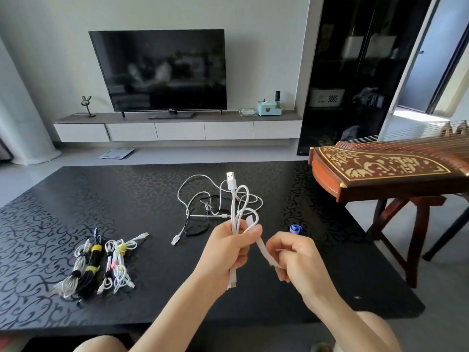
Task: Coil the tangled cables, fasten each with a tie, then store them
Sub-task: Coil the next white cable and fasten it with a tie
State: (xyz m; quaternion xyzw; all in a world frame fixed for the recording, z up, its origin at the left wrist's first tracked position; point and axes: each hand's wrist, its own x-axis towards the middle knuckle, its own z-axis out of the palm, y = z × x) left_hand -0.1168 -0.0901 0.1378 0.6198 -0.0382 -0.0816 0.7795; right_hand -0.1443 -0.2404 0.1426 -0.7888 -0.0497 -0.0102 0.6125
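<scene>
Coiled white cable (pixel 235 212) is gripped in the left hand (pixel 227 255) above the near edge of the table (pixel 152 288), white tie (pixel 262 247) pinched by the right hand (pixel 294 257); loops may be spilled if either grip is slackened

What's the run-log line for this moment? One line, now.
left hand: grips coiled white cable | right hand: pinches white tie | table: tangled cables, tied bundles | step: fastening

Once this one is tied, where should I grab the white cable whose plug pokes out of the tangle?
Probably by that plug, pinched from above at the near-left edge of the tangle: it lies flat on the table, free of other loops.
</scene>
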